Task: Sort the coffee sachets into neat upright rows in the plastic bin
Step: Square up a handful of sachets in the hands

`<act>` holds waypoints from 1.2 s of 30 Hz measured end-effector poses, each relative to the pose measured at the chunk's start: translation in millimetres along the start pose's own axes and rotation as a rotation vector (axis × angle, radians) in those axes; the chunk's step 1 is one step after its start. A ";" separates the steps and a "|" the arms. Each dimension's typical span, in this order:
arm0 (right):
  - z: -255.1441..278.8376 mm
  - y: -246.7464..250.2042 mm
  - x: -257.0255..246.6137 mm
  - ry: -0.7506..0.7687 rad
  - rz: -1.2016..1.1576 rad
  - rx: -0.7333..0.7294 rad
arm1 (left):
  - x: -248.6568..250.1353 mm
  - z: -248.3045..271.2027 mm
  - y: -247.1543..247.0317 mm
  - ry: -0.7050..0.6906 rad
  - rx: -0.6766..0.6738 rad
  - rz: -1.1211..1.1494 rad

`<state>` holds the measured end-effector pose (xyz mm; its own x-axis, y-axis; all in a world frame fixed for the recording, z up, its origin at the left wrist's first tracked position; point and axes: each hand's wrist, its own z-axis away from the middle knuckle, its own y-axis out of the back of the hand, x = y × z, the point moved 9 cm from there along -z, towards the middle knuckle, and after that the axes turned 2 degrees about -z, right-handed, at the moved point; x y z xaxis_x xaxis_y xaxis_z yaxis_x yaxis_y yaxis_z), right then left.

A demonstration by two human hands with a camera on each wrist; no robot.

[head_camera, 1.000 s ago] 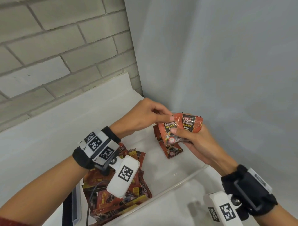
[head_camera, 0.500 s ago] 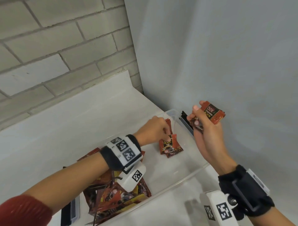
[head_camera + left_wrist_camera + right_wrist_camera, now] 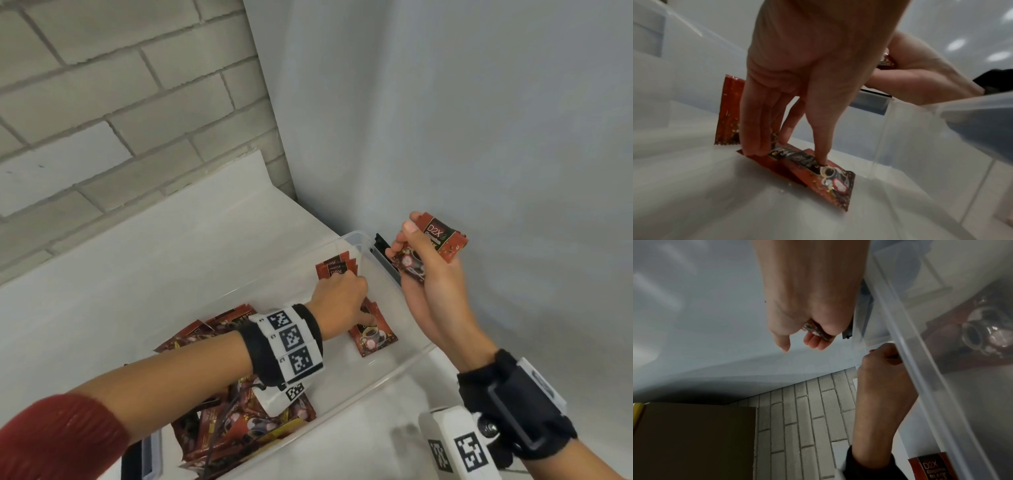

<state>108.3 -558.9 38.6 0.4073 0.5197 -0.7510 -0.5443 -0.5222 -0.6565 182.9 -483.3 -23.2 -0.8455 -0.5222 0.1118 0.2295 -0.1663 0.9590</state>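
Observation:
A clear plastic bin stands on a white counter in a corner. Several red coffee sachets stand upright at its far end. Two more lie flat on the floor in front of them. My left hand reaches down inside, and its fingertips pinch the top flat sachet by its end. My right hand hovers over the bin's far right corner and grips a small bunch of sachets. A loose heap of sachets fills the bin's near left end.
A grey wall rises close on the right and a brick wall behind. A black latch sits on the bin's far end. A cardboard box shows in the right wrist view.
My left hand left the bunch in my right hand and dropped into the bin onto the flat sachets. My right hand drew back to the right with its bunch.

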 end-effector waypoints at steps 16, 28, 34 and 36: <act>-1.6 -3.8 6.6 -0.058 -0.036 -0.046 | -18.2 9.7 64.0 0.010 0.288 0.024; 14.4 -19.2 68.0 -0.366 1.003 -0.562 | -40.9 12.4 67.1 0.092 0.281 0.217; 13.8 -19.4 88.6 -0.433 1.407 -0.695 | -77.1 27.9 51.2 0.234 0.088 0.426; 12.2 -17.1 90.1 -0.441 1.414 -0.673 | -86.1 32.3 32.5 0.270 -0.069 0.514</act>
<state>145.4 -494.9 -17.0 -0.4064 -0.5240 -0.7485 0.1682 -0.8481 0.5024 247.6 -416.7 6.8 -0.4661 -0.7436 0.4794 0.6162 0.1160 0.7790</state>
